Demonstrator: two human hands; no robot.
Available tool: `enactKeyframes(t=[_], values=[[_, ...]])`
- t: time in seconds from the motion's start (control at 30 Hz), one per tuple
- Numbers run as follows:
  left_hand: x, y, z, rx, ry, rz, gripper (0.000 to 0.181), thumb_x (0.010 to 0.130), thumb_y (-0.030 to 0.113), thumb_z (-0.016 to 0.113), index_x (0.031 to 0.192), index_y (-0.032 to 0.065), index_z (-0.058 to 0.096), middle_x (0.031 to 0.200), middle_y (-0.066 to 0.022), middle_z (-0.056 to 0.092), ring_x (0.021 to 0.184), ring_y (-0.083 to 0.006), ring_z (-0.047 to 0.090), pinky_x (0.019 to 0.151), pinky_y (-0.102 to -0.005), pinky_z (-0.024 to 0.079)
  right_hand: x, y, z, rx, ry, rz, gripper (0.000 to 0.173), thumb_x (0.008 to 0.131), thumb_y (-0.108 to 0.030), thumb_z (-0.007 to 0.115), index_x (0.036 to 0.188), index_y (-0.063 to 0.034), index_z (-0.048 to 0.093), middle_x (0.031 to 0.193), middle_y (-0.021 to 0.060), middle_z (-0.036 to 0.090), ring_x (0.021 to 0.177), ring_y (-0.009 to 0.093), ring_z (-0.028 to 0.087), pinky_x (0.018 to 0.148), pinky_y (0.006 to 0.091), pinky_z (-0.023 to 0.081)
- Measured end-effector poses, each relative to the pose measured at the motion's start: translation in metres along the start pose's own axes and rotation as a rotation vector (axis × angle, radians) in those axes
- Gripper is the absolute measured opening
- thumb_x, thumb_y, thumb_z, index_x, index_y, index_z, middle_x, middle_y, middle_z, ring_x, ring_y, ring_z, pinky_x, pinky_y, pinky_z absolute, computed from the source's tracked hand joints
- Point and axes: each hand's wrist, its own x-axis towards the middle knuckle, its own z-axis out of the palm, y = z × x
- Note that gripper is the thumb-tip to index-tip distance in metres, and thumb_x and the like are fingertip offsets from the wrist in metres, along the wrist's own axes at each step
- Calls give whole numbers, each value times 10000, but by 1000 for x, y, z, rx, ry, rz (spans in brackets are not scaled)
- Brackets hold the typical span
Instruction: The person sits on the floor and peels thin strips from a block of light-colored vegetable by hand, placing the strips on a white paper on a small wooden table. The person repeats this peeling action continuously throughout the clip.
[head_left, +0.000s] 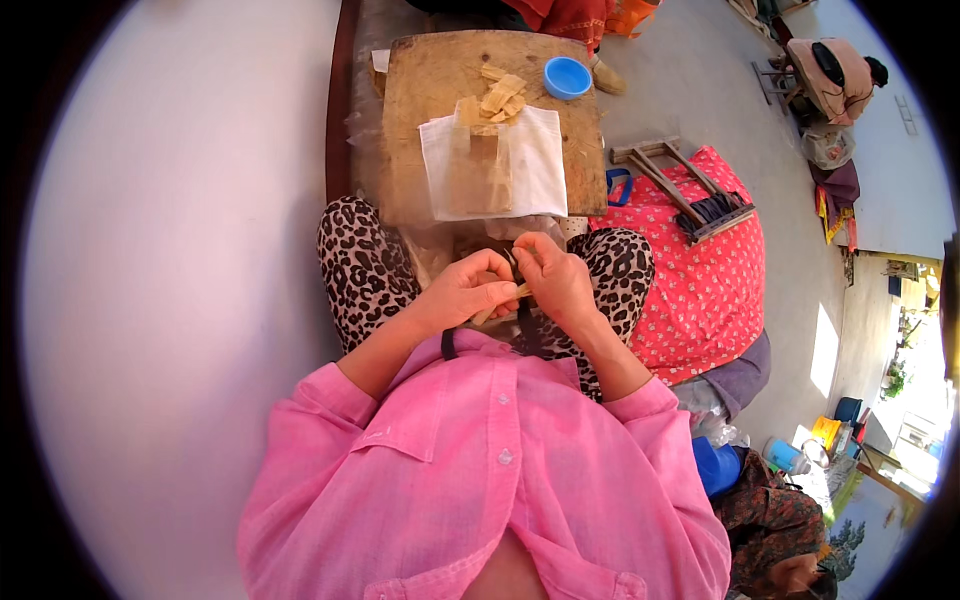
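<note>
Between my knees, below the near edge of a low wooden table (405, 97), my left hand (480, 289) pinches a thin, pale yellow strip (484, 316). My right hand (551, 274) touches the strip's other end, its fingers bent and close together; what its fingertips grip is partly hidden. On the table lies a white cloth (544, 161) with flat, translucent brownish sheets (480, 176) over it. A small pile of pale yellow pieces (502, 96) rests just beyond the sheets. A blue plastic bowl (567, 78) stands at the table's far right.
A white wall (187, 225) rises at the left. On the right are a red floral cloth bundle (697, 300) and a folding stool (694, 191) on top of it. Another person (570, 22) sits beyond the table; more people sit at the far right and lower right.
</note>
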Motion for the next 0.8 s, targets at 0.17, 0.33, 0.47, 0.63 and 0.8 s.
enactKeyframes(t=[0.17,0.33,0.47,0.63,0.8], values=[[1,-15,-5,-65,-42,-26,134,879,111,564,827,90,442,716,-5,546,634,-73,498,578,-218,413,-2,7,15,45,6,-43,165,876,-243,583,979,-115,584,691,129,645,678,344,635,601,427,493],[-12,-17,-2,86,-42,1,89,901,119,541,864,67,479,755,-11,549,675,-68,507,615,-219,431,-5,17,17,33,42,-140,154,869,-189,608,985,-93,579,714,131,645,668,313,641,587,373,497],[-16,2,8,227,-95,84,169,951,151,491,1060,33,544,889,-10,579,826,-65,534,742,-236,460,4,24,7,461,-44,-79,168,938,-161,542,1013,-11,561,676,7,567,605,62,524,549,223,435],[-7,6,-8,895,362,626,254,826,62,578,1074,18,548,1082,-110,561,950,-215,567,834,-327,460,3,12,-2,1149,-268,19,158,948,-148,508,1048,-30,540,743,17,557,639,88,525,612,234,453],[3,1,-15,1193,289,764,267,763,56,613,1023,37,555,960,-126,591,921,-318,573,839,-414,441,-3,1,-2,1616,-499,82,131,906,-72,535,1031,-31,534,847,62,562,737,146,565,661,282,516]])
